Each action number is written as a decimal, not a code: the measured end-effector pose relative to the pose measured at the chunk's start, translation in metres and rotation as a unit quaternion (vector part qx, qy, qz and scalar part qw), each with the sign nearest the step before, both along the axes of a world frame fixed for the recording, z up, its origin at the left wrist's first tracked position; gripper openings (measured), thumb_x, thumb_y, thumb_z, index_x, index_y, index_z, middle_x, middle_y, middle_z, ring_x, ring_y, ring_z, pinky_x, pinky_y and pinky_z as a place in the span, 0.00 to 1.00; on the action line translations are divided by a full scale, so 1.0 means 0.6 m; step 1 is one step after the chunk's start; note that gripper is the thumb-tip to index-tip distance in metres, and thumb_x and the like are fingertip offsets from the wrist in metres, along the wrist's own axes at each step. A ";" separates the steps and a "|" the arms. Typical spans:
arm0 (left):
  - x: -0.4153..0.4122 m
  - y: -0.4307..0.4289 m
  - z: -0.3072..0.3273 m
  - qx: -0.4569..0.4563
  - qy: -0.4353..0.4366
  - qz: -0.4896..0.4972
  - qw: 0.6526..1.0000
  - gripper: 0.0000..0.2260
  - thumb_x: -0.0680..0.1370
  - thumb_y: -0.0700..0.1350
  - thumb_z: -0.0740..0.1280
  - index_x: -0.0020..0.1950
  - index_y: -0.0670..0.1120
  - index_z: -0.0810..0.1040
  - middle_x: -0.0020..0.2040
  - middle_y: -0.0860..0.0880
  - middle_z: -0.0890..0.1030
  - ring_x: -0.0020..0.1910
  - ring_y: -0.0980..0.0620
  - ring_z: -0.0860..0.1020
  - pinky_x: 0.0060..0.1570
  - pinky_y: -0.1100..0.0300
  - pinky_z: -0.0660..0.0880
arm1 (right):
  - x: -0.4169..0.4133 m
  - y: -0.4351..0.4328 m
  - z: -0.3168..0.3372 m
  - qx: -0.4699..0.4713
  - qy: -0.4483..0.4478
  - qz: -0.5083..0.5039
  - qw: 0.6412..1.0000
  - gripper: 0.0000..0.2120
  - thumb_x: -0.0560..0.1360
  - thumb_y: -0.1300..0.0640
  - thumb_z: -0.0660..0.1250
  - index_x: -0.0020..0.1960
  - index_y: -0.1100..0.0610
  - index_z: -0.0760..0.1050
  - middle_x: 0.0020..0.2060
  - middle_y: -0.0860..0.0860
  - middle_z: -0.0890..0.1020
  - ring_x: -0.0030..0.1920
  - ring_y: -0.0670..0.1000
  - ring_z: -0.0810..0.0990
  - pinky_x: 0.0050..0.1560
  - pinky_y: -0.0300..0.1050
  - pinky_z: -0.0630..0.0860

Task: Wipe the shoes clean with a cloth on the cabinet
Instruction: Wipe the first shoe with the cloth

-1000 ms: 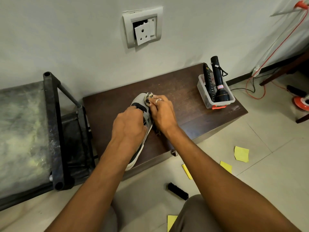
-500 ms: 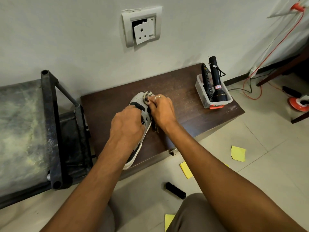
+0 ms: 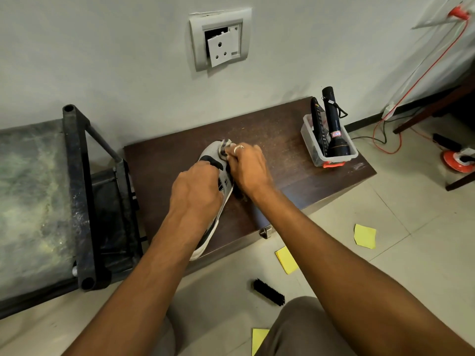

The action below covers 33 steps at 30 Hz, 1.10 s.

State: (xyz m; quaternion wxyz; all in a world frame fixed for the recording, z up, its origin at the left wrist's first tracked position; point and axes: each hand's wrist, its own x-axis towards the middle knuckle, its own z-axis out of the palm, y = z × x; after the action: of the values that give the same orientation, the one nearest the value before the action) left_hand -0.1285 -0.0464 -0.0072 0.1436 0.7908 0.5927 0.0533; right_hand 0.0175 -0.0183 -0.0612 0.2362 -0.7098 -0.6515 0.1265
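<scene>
A white and black shoe (image 3: 210, 153) lies on the dark brown cabinet (image 3: 288, 160), toe toward the wall and heel over the front edge. My left hand (image 3: 195, 194) grips the shoe's middle from above and hides most of it. My right hand (image 3: 248, 169), with a ring on one finger, pinches a small bunched cloth (image 3: 224, 148) against the shoe's toe. Only a bit of the cloth shows past my fingers.
A clear plastic tub (image 3: 331, 156) with a black torch (image 3: 335, 129) and a remote stands at the cabinet's right end. A black metal frame (image 3: 82, 196) stands at the left. On the tiled floor lie a black brush (image 3: 268, 291), yellow notes (image 3: 364, 235) and an orange cable (image 3: 385, 145).
My hands and the shoe stay in almost the same place. My right hand with the cloth shifts slightly on the toe. The camera view has moved a little.
</scene>
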 end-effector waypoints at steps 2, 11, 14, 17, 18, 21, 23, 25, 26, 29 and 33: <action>-0.001 0.000 0.000 0.001 -0.011 0.005 1.000 0.14 0.77 0.47 0.72 0.63 0.48 0.81 0.58 0.49 0.80 0.54 0.45 0.82 0.51 0.49 0.79 | -0.002 0.022 0.008 -0.015 -0.019 0.010 1.000 0.10 0.82 0.60 0.62 0.52 0.54 0.82 0.47 0.51 0.81 0.46 0.55 0.72 0.46 0.47 0.69; 0.000 -0.002 0.005 -0.017 -0.028 0.034 0.999 0.16 0.77 0.47 0.73 0.63 0.45 0.81 0.60 0.45 0.81 0.56 0.41 0.82 0.56 0.46 0.80 | -0.006 -0.058 -0.010 -0.014 0.117 -0.013 0.993 0.11 0.82 0.59 0.65 0.59 0.51 0.84 0.51 0.47 0.83 0.49 0.48 0.78 0.48 0.39 0.77; 0.001 -0.004 0.010 -0.017 -0.043 0.038 0.998 0.15 0.76 0.48 0.73 0.62 0.46 0.82 0.58 0.46 0.81 0.56 0.42 0.82 0.55 0.48 0.80 | -0.012 -0.096 -0.002 -0.012 0.122 0.005 0.992 0.12 0.82 0.61 0.65 0.62 0.54 0.83 0.51 0.45 0.82 0.47 0.44 0.78 0.48 0.28 0.74; -0.001 -0.005 0.015 -0.028 -0.059 0.045 0.997 0.14 0.76 0.47 0.74 0.61 0.48 0.82 0.58 0.47 0.83 0.56 0.44 0.82 0.55 0.50 0.79 | -0.013 -0.100 -0.008 0.009 0.071 0.018 0.997 0.13 0.82 0.60 0.65 0.63 0.52 0.82 0.52 0.49 0.83 0.49 0.49 0.79 0.49 0.43 0.79; -0.001 -0.005 0.016 -0.031 -0.061 0.044 0.997 0.14 0.76 0.46 0.74 0.62 0.48 0.82 0.58 0.47 0.83 0.56 0.44 0.82 0.55 0.50 0.79 | -0.013 -0.092 -0.011 0.010 0.050 0.021 0.998 0.12 0.82 0.60 0.64 0.61 0.50 0.82 0.51 0.49 0.83 0.49 0.50 0.78 0.47 0.45 0.78; -0.005 -0.005 0.018 -0.031 -0.067 0.041 0.996 0.17 0.77 0.45 0.73 0.66 0.50 0.81 0.61 0.48 0.82 0.59 0.46 0.81 0.57 0.51 0.77 | -0.010 -0.045 -0.006 0.006 0.006 0.013 1.000 0.10 0.81 0.62 0.63 0.51 0.51 0.81 0.43 0.48 0.78 0.44 0.52 0.75 0.40 0.47 0.71; -0.006 -0.006 0.020 -0.029 -0.068 0.041 0.996 0.19 0.77 0.44 0.73 0.69 0.51 0.79 0.63 0.49 0.81 0.60 0.47 0.81 0.58 0.52 0.77 | -0.010 -0.014 0.008 -0.008 -0.012 -0.004 1.000 0.09 0.82 0.61 0.62 0.49 0.53 0.80 0.43 0.48 0.76 0.44 0.51 0.72 0.42 0.46 0.68; -0.005 -0.007 0.022 -0.026 -0.068 0.041 0.997 0.19 0.78 0.43 0.73 0.69 0.50 0.79 0.64 0.49 0.81 0.60 0.47 0.81 0.57 0.53 0.77 | -0.009 0.004 0.015 -0.016 -0.020 -0.017 1.000 0.08 0.81 0.61 0.63 0.49 0.54 0.80 0.44 0.50 0.78 0.45 0.51 0.71 0.43 0.47 0.72; -0.004 -0.007 0.023 -0.025 -0.069 0.042 0.996 0.19 0.78 0.43 0.73 0.69 0.50 0.79 0.63 0.49 0.82 0.59 0.47 0.81 0.56 0.53 0.77 | -0.009 0.004 0.014 -0.020 -0.016 -0.015 1.000 0.08 0.81 0.60 0.63 0.50 0.54 0.80 0.44 0.50 0.79 0.46 0.51 0.72 0.44 0.48 0.73; -0.004 -0.008 0.022 -0.028 -0.068 0.050 0.996 0.18 0.77 0.43 0.73 0.67 0.50 0.80 0.62 0.48 0.82 0.59 0.46 0.81 0.57 0.52 0.77 | -0.005 -0.021 0.004 -0.044 0.019 -0.008 0.999 0.09 0.80 0.56 0.61 0.51 0.48 0.80 0.45 0.48 0.79 0.44 0.48 0.75 0.45 0.49 0.78; -0.001 -0.010 0.025 -0.029 -0.076 0.062 0.995 0.11 0.77 0.43 0.73 0.59 0.47 0.83 0.57 0.46 0.83 0.56 0.44 0.82 0.54 0.52 0.77 | -0.002 -0.080 0.002 -0.033 0.038 0.025 0.998 0.11 0.81 0.59 0.64 0.59 0.47 0.82 0.49 0.47 0.82 0.47 0.47 0.80 0.48 0.48 0.81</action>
State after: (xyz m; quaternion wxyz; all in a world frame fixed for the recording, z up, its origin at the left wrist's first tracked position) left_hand -0.1293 -0.0526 0.0081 0.2078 0.7415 0.6293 0.1051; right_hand 0.0163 -0.0666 -0.0599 0.2342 -0.6955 -0.6549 0.1804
